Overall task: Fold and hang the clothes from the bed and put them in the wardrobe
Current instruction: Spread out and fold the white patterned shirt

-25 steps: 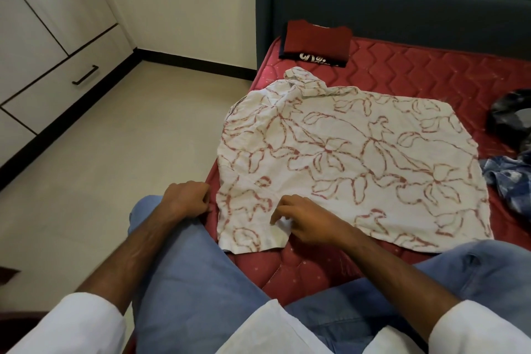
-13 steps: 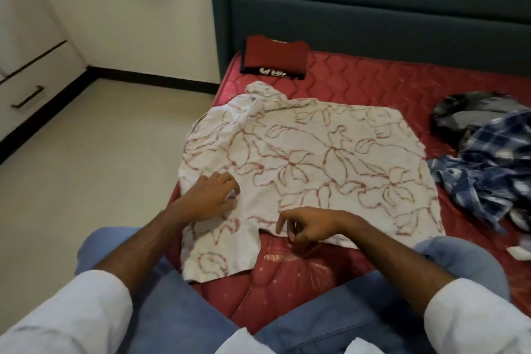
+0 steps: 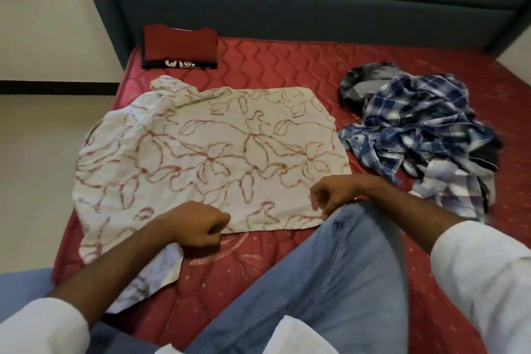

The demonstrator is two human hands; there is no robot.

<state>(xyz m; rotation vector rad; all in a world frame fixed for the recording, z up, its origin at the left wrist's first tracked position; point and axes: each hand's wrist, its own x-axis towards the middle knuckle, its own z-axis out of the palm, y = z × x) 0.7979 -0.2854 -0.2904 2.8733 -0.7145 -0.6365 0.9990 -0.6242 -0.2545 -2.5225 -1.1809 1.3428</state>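
- Both hands have shifted right along the near hem: left hand (image 3: 201, 224) and right hand (image 3: 330, 195) each pinch the floral shirt (image 3: 207, 152), spread flat on the bed (image 3: 287, 66), fold barely begun.
- Right: unfolded plaid shirts (image 3: 416, 129) wait.
- Far: one folded red T-shirt (image 3: 179, 43); nothing hung yet.

My left hand (image 3: 198, 224) sits low and near the middle, knuckles up, fingers curled under into a loose fist, thumb tucked toward the fingertips as if pinching; what it pinches I cannot make out. The left forearm runs back to the lower left, bare up to a white sleeve. My right hand (image 3: 334, 194) is farther forward and to the right, wrist bent, fingers hooked downward with thumb and forefinger close together. Its forearm angles to the lower right, sleeve pushed up.
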